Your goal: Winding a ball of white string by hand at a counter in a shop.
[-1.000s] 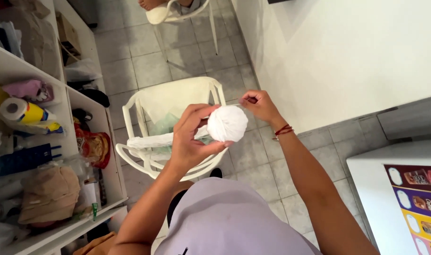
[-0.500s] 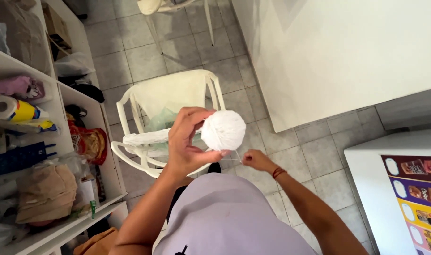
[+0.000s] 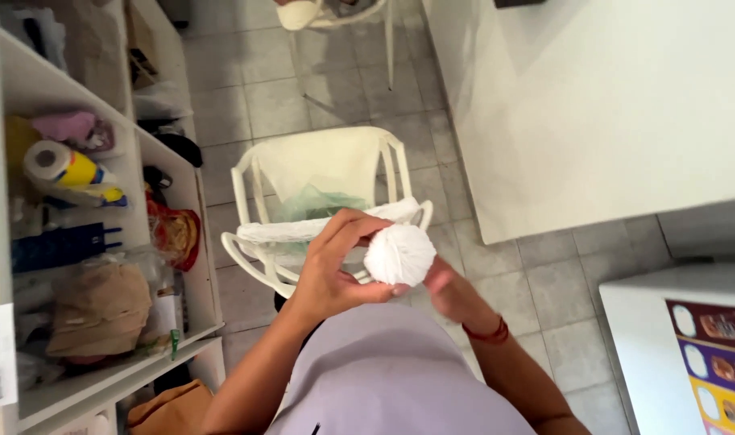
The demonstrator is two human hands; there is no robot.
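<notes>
My left hand (image 3: 335, 258) grips a round white ball of thin thread or string (image 3: 399, 254) at chest height, fingers wrapped over its left side. My right hand (image 3: 456, 294) sits just below and right of the ball, blurred, close to its underside; a red band circles that wrist. Whether it pinches a strand I cannot tell. Both hands hover above a white plastic chair (image 3: 250, 173) with pale cloth and a green bag on its seat.
White shelves (image 3: 166, 161) on the left hold a paper roll (image 3: 49, 161), a tan hat (image 3: 101, 306), bags and bottles. A white table (image 3: 593, 105) fills the upper right. A white appliance top (image 3: 673, 338) with a colourful sticker is at lower right. Grey tile floor.
My right hand dropped from above the ball to low right, then came back up under it. The ball stayed in my left hand.
</notes>
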